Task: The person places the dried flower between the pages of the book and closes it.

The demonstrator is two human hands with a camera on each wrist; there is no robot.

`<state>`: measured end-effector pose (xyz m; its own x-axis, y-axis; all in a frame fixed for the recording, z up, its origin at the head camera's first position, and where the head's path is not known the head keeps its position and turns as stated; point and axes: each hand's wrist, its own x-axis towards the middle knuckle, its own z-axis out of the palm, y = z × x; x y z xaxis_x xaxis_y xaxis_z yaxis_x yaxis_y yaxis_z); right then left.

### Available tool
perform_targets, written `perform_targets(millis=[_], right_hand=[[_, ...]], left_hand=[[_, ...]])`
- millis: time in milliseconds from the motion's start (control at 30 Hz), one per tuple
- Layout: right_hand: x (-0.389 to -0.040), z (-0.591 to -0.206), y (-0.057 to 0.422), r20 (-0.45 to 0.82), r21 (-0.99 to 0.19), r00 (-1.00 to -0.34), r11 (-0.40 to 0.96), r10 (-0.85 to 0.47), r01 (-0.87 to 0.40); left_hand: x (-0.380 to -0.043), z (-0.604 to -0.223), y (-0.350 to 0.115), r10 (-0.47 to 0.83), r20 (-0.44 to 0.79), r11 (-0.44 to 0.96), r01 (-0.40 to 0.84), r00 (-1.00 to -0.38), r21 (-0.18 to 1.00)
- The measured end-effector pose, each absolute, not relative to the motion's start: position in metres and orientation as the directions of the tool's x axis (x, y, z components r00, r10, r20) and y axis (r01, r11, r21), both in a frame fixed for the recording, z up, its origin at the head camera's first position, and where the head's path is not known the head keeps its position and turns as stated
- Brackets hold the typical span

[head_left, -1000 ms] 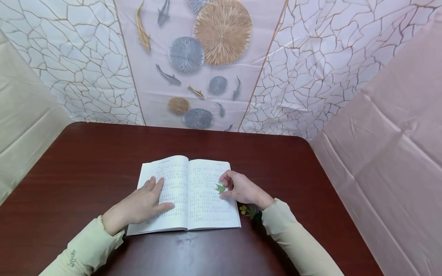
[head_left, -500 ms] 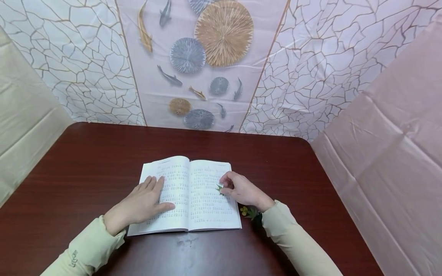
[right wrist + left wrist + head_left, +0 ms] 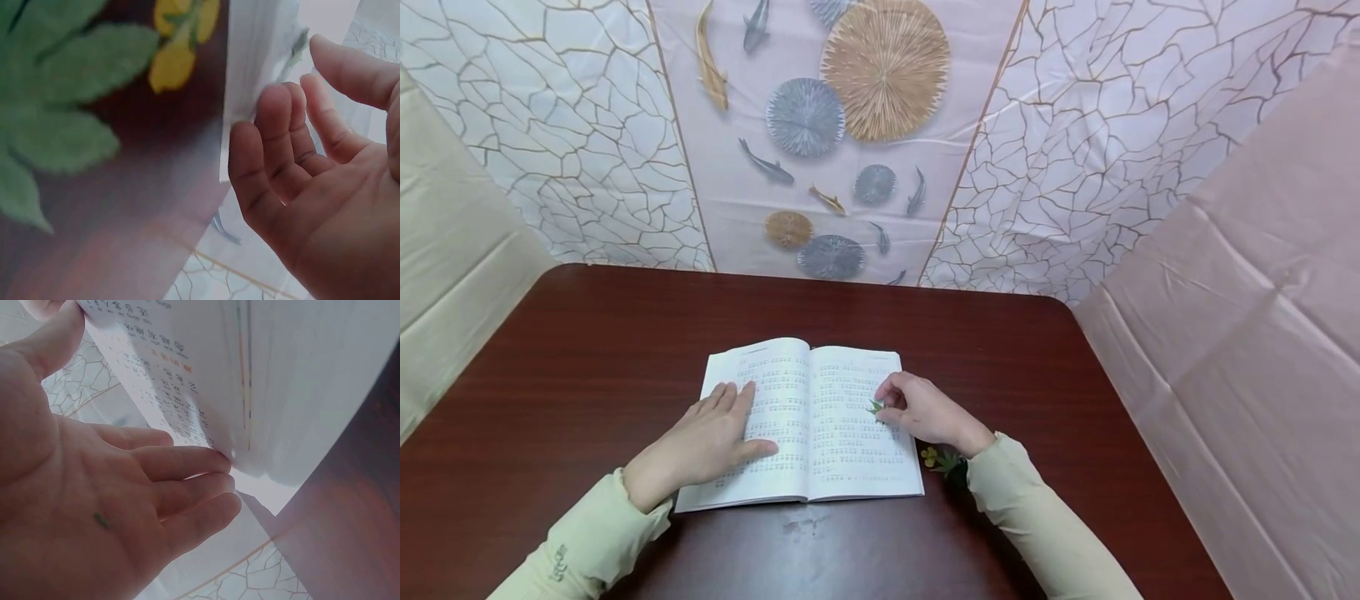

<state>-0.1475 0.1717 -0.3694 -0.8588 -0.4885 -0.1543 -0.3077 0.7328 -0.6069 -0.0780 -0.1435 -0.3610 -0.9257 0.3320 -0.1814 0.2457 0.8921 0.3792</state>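
Green leaf, white printed book

The surface looks like glossy wood to me, the book smooth paper, the backdrop creased cloth.

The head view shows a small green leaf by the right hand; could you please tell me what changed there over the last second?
The right hand has moved its thumb slightly forward, and less of the small green leaf shows. No clear grip or release is visible. The left hand stayed on the open book; the yellow flower and larger leaf stayed beside it.
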Motion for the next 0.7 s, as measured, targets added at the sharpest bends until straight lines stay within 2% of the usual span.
perform_targets(millis=[267,533,700], right_hand=[[-0.142,-0.353,0.199,-0.166,-0.562,-0.883,0.778,-0.440,-0.282],[-0.127,-0.349,0.228,-0.332,-0.381,-0.858,0.888,-0.391,-0.257],[-0.120,-0.351,0.235,-0.391,-0.355,-0.837,0.902,-0.382,-0.245]], left_hand=[[-0.076,-0.360,-0.142,0.333,-0.172,0.890,0.249,-0.927,0.381],[-0.076,-0.360,-0.142,0.342,-0.166,0.889,0.260,-0.925,0.378],[-0.076,-0.360,-0.143,0.358,-0.159,0.883,0.278,-0.920,0.378]])
